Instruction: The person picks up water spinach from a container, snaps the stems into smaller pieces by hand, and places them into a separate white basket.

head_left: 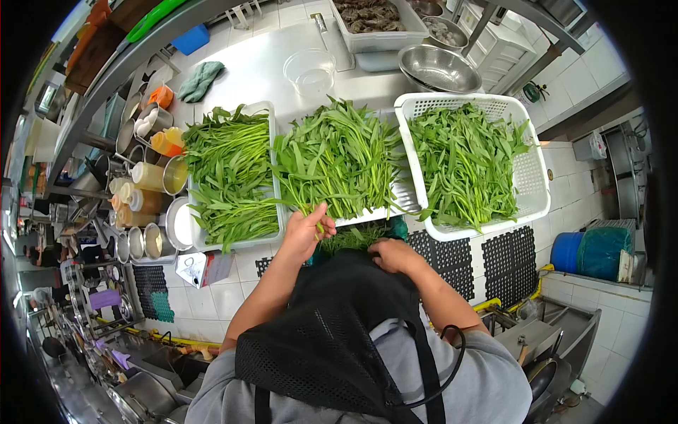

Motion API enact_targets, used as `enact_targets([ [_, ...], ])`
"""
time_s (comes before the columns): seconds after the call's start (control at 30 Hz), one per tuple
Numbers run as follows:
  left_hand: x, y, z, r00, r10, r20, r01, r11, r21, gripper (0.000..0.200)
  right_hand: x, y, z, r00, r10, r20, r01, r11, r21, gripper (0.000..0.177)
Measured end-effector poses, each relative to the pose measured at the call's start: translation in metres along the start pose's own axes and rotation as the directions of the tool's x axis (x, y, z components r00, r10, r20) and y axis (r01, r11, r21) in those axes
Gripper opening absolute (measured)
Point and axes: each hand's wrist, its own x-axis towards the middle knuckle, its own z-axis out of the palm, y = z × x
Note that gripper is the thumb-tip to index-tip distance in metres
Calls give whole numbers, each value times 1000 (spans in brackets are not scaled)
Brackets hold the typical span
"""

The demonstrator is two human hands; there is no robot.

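Note:
Three white baskets of long green leafy stems stand side by side on the steel counter: a left basket (271, 113), a middle basket (406, 194) and a right basket (531, 169). My left hand (305, 230) reaches to the front edge of the middle heap (339, 159) and its fingers close on a few stems. My right hand (394, 254) is lower, just below the counter edge, closed over a bunch of greens (353, 239) held in front of my black mesh apron (332, 332).
Sauce bottles and metal cups (145, 180) line the counter's left side. Behind the baskets are a clear plastic bowl (309, 69), a green cloth (200, 79), a steel bowl (438, 67) and a grey tub (378, 25). Black floor mats (505, 261) and a blue bucket (568, 251) lie right.

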Motion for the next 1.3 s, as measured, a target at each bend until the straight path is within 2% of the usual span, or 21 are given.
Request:
enact_targets([
  [0.07, -6, 4, 6, 995, -95, -8, 94, 992, -83, 33, -8, -17, -24, 976, -155, -152, 178, 972, 154, 30],
  [0.1, 2, -1, 5, 996, -90, -3, 89, 992, -90, 33, -8, -20, -37, 917, -216, -335, 322, 897, 304, 22],
  [0.17, 6, -8, -4, 998, -24, 59, 39, 962, -269, 35, -1, -39, -56, 908, -55, -415, 255, 859, 444, 20],
  [0.23, 1, -6, 1, 997, 42, 68, -20, 954, -298, 28, 8, -55, -69, 807, -6, -591, 292, 874, 389, 21],
  [0.3, -1, 0, 8, 984, 154, -93, -175, 939, -297, 17, 24, -62, -72, 800, -10, -600, 253, 913, 321, 23],
  [0.37, 1, 2, 5, 982, 167, -89, -186, 932, -311, 15, 39, -67, -68, 703, -68, -708, 151, 987, 55, 25],
  [0.4, 0, 3, 4, 982, 171, -85, -190, 926, -326, 14, 46, -69, -67, 725, -62, -686, 96, 995, 12, 28],
  [0.53, -3, 8, -2, 988, 133, -79, -153, 923, -354, 14, 56, -71, -68, 723, -24, -690, 17, 1000, -17, 26],
  [0.63, -3, 5, -7, 993, 64, -103, -101, 908, -406, 14, 55, -67, -80, 743, 28, -669, 50, 994, 97, 25],
  [0.67, -2, 3, -9, 996, 36, -76, -65, 904, -423, 20, 51, -64, -87, 793, 71, -605, 123, 954, 273, 25],
  [0.73, -2, 2, -11, 999, 9, -49, -30, 897, -441, 27, 50, -57, -93, 864, 104, -493, 246, 767, 592, 23],
  [0.77, -2, 2, -10, 1000, 5, -25, -16, 884, -466, 31, 47, -54, -94, 863, 101, -495, 247, 770, 588, 23],
  [0.8, -1, 3, -9, 1000, 2, 1, -1, 871, -491, 36, 33, -60, -102, 886, 74, -458, 383, 439, 813, 19],
  [0.83, -1, 5, -6, 1000, 6, -1, -6, 870, -494, 36, 21, -67, -108, 902, 31, -431, 430, 27, 902, 15],
  [0.87, 0, 8, -3, 999, 37, 16, -22, 845, -534, 37, 14, -71, -109, 891, 0, -454, 448, -165, 879, 11],
  [0.9, 0, 10, 0, 997, 67, 31, -37, 819, -572, 37, 11, -73, -109, 891, -5, -455, 448, -161, 879, 11],
  [1.0, 5, 13, 5, 993, 103, 61, -50, 822, -568, 36, 10, -72, -100, 950, -10, -311, 311, -6, 950, 16],
  [1.1, 14, 13, 8, 998, 55, 20, -36, 852, -523, 35, 9, -70, -86, 936, -83, -341, 348, 91, 933, 21],
  [1.17, 13, 12, 10, 996, 77, 45, -43, 857, -514, 31, 3, -72, -82, 918, -80, -387, 392, 53, 918, 26],
  [1.27, 17, 13, 19, 993, 121, 4, -108, 897, -428, 20, 2, -66, -79, 908, -106, -405, 414, 96, 905, 31],
  [1.3, 17, 14, 20, 992, 124, 9, -109, 899, -424, 20, 4, -62, -76, 908, -136, -396, 415, 167, 894, 32],
])
